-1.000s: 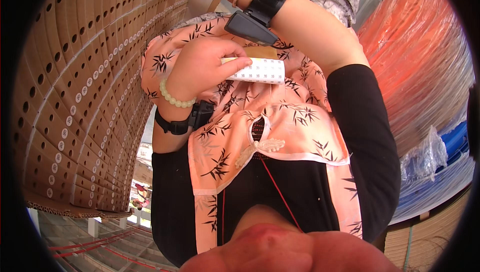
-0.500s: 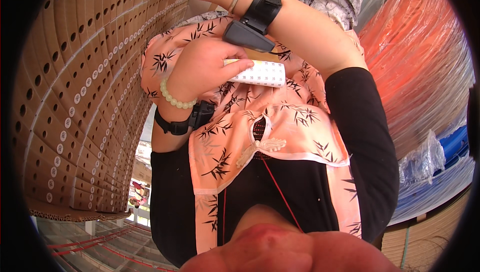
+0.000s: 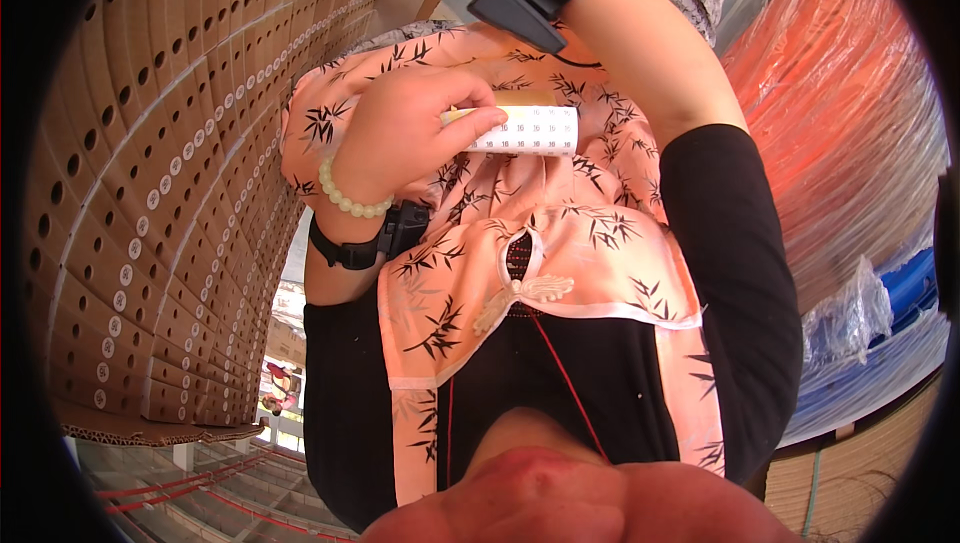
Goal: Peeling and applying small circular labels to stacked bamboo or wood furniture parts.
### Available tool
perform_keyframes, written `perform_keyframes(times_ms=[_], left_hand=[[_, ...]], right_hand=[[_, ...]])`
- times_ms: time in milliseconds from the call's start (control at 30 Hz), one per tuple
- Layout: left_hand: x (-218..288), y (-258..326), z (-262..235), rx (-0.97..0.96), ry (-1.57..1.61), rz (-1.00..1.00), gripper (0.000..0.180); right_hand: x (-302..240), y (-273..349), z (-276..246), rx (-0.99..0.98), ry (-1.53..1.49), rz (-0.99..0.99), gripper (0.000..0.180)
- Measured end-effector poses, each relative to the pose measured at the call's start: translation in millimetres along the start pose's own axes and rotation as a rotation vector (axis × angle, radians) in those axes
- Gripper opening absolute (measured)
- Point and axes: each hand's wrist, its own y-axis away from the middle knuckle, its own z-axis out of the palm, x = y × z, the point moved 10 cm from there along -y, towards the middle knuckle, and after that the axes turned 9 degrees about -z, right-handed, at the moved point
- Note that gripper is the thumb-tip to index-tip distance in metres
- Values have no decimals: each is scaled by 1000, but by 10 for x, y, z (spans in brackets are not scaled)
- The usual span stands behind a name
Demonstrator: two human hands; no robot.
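Note:
My left hand (image 3: 400, 133), with a beaded bracelet and a black strap at the wrist, pinches a rolled sheet of small white labels (image 3: 535, 131) between thumb and fingers. The roll lies sideways in front of my peach apron (image 3: 560, 228), which has a dark bamboo-leaf print. My right forearm (image 3: 650, 53) reaches up and across, wearing a black strapped device (image 3: 530, 3). Beyond its wrist, the right hand is cut off by the upper edge. Left of me rises a tall stack of brown cardboard pieces (image 3: 190, 183) with round holes and rows of round white stickers.
On the right stand orange goods (image 3: 820, 93) and blue goods (image 3: 910, 293), wrapped in clear plastic film. Another brown stack (image 3: 840, 483) shows at the lower right. A person (image 3: 278, 388) is far off at the left, past the cardboard.
My right hand has moved up out of the picture, away from the top of the cardboard stack. The label roll in my left hand has turned slightly and shifted a little up and right.

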Motion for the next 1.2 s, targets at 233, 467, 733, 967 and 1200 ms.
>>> perform_keyframes(times_ms=[233,467,733,967,1200], left_hand=[[66,53,-181,157,6,101,10],[-87,121,-402,384,91,19,10],[10,26,-372,396,-162,96,11],[-320,10,-302,357,274,-130,14],[-417,-6,-232,297,444,-198,15]], right_hand=[[-473,885,-309,-491,-433,71,25],[-706,1302,-314,-590,-87,-117,19],[-673,1298,-245,-396,45,-181,13],[-776,1293,-160,-316,121,-279,11],[-785,1308,-145,-294,107,-306,9]])
